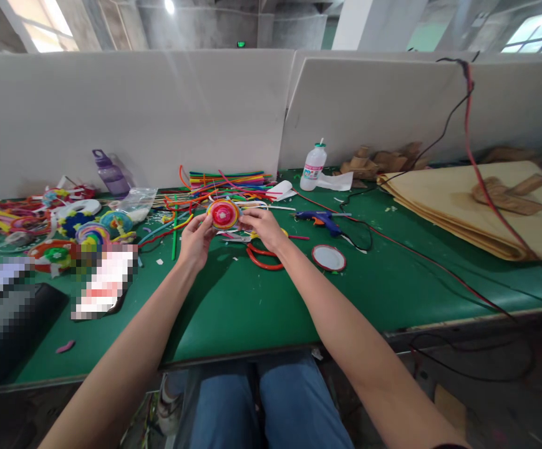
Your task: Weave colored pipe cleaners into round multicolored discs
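Both arms reach out over a green table (233, 305). Between the two hands is a small round spiral disc (223, 214), wound in red, pink and yellow. My left hand (194, 238) grips its left edge and my right hand (262, 227) pinches its right edge, holding it just above the table. Behind the disc lies a heap of colourful pipe cleaners (226, 182). A red ring (264, 258) lies on the table under my right wrist, with scissors (240, 237) beside it.
A blue glue gun (320, 219) and a red-rimmed round lid (329, 257) lie to the right. A white bottle (313, 166), a purple bottle (110, 174), finished discs (88, 227) at left, brown paper sheets (481, 206) and red and black cables (474, 156) at right.
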`<state>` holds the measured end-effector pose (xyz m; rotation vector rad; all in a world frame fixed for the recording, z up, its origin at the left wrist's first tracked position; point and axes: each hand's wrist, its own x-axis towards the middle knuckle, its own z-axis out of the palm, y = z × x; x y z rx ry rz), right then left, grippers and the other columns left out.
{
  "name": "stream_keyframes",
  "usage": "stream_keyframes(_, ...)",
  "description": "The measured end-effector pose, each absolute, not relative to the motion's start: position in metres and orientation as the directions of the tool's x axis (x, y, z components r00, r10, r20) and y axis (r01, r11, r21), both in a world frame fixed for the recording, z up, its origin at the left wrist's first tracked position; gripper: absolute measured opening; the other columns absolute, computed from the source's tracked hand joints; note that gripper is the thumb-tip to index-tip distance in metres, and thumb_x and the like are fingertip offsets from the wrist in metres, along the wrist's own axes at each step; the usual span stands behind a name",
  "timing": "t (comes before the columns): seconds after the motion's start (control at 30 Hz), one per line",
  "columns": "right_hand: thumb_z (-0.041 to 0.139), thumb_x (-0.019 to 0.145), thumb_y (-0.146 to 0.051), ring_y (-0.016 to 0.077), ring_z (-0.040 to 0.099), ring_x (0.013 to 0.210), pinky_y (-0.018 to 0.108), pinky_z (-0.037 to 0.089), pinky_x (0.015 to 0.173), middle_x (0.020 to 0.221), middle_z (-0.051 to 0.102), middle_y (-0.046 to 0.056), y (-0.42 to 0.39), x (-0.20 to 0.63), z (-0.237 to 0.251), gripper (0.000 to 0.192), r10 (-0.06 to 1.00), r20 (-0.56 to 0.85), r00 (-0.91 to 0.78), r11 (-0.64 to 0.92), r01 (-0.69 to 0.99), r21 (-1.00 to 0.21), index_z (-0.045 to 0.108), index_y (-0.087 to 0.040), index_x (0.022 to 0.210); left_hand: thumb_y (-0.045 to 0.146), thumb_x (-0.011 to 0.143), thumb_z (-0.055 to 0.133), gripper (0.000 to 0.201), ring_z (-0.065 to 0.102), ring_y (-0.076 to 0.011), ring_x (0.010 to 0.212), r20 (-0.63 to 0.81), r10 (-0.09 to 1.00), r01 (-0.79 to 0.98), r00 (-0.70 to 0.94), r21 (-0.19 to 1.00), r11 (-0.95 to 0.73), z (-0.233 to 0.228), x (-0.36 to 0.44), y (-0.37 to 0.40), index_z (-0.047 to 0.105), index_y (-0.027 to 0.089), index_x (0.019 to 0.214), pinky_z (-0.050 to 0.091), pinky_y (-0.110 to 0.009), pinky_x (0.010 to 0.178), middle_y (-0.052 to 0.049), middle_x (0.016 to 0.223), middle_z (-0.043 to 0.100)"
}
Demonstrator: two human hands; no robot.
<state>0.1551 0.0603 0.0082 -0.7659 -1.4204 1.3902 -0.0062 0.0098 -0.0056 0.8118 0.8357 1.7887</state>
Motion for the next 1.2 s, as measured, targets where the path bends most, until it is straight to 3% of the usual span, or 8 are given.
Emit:
stream_keyframes(0.27, 0.068, 0.064, -0.022, 0.0112, 0.051, 0.061, 0.026, 0.040, 0.064, 0.058, 0.059, -0.004, 0.054, 0.154, 0.015, 0.008, 0.918, 0.339, -0.205, 0.332, -0.071, -0.941, 0.065, -0.017, 0.059, 0.033, 0.055, 0.086, 0.032, 0.064, -0.0089, 0.061, 0.115, 0.946, -0.511, -0.304, 0.818, -0.263, -0.007, -0.006, 0.010, 0.064, 0.019, 0.074, 0.052, -0.023, 0.068, 0.004, 0.069, 0.068)
stream_keyframes(0.33, 0.071, 0.065, -0.025, 0.0121, 0.055, 0.065, 0.027, 0.042, 0.066, 0.062, 0.062, -0.002, 0.054, 0.157, 0.017, 0.009, 0.919, 0.291, -0.267, 0.271, -0.111, -0.956, 0.067, -0.017, 0.061, 0.033, 0.055, 0.086, 0.032, 0.064, -0.0090, 0.061, 0.098, 0.948, -0.519, -0.302, 0.818, -0.250, -0.006, -0.006, 0.010, 0.064, 0.020, 0.074, 0.052, -0.022, 0.068, 0.005, 0.067, 0.067)
stream_keyframes(0.43, 0.076, 0.065, -0.033, 0.0159, 0.063, 0.074, 0.029, 0.047, 0.071, 0.073, 0.069, 0.003, 0.056, 0.162, 0.019, 0.017, 0.871, 0.141, -0.472, 0.031, -0.232, -0.972, 0.070, -0.017, 0.071, 0.034, 0.056, 0.085, 0.032, 0.064, -0.0077, 0.061, 0.075, 0.956, -0.543, -0.285, 0.809, -0.225, -0.005, -0.008, 0.010, 0.064, 0.020, 0.076, 0.051, -0.021, 0.068, 0.005, 0.066, 0.066)
stream_keyframes(0.5, 0.077, 0.065, -0.035, 0.0167, 0.065, 0.076, 0.031, 0.049, 0.074, 0.077, 0.071, 0.004, 0.057, 0.165, 0.019, 0.021, 0.840, 0.118, -0.530, -0.044, -0.282, -0.958, 0.071, -0.018, 0.074, 0.034, 0.058, 0.084, 0.030, 0.064, -0.0072, 0.061, 0.069, 0.961, -0.548, -0.267, 0.810, -0.210, -0.004, -0.009, 0.010, 0.064, 0.021, 0.077, 0.051, -0.020, 0.069, 0.006, 0.066, 0.066)
stream_keyframes(0.67, 0.079, 0.065, -0.032, 0.0134, 0.063, 0.074, 0.029, 0.049, 0.074, 0.075, 0.069, 0.002, 0.057, 0.166, 0.020, 0.019, 0.858, 0.180, -0.481, 0.048, -0.274, -0.961, 0.071, -0.017, 0.074, 0.033, 0.064, 0.081, 0.025, 0.067, -0.0098, 0.068, 0.052, 0.974, -0.541, -0.219, 0.825, -0.166, -0.005, -0.010, 0.010, 0.065, 0.022, 0.079, 0.052, -0.023, 0.074, 0.004, 0.072, 0.069)
stream_keyframes(0.9, 0.082, 0.059, -0.038, 0.0128, 0.061, 0.073, 0.025, 0.046, 0.065, 0.074, 0.067, -0.001, 0.050, 0.159, 0.019, 0.027, 0.783, 0.179, -0.596, -0.068, -0.367, -0.928, 0.070, -0.021, 0.076, 0.030, 0.073, 0.074, 0.016, 0.065, -0.0095, 0.064, -0.051, 0.991, -0.621, -0.122, 0.783, -0.036, -0.006, -0.007, 0.008, 0.066, 0.020, 0.082, 0.054, -0.023, 0.074, 0.000, 0.077, 0.069)
stream_keyframes(1.03, 0.079, 0.061, -0.036, 0.0102, 0.056, 0.063, 0.023, 0.038, 0.054, 0.069, 0.064, -0.001, 0.052, 0.159, 0.020, 0.025, 0.824, 0.195, -0.532, 0.033, -0.300, -0.953, 0.071, -0.018, 0.077, 0.032, 0.070, 0.076, 0.019, 0.067, -0.0108, 0.068, -0.006, 0.991, -0.589, -0.131, 0.805, -0.073, -0.005, -0.008, 0.007, 0.065, 0.022, 0.083, 0.054, -0.024, 0.074, 0.001, 0.078, 0.070)
stream_keyframes(1.2, 0.076, 0.063, -0.029, 0.0100, 0.050, 0.057, 0.025, 0.037, 0.054, 0.063, 0.062, -0.001, 0.051, 0.164, 0.030, 0.015, 0.914, 0.303, -0.271, 0.268, -0.160, -0.950, 0.070, -0.018, 0.072, 0.038, 0.059, 0.084, 0.033, 0.065, -0.0078, 0.066, 0.150, 0.965, -0.526, -0.217, 0.814, -0.245, -0.004, -0.009, 0.009, 0.062, 0.023, 0.079, 0.051, -0.023, 0.074, 0.007, 0.071, 0.066)
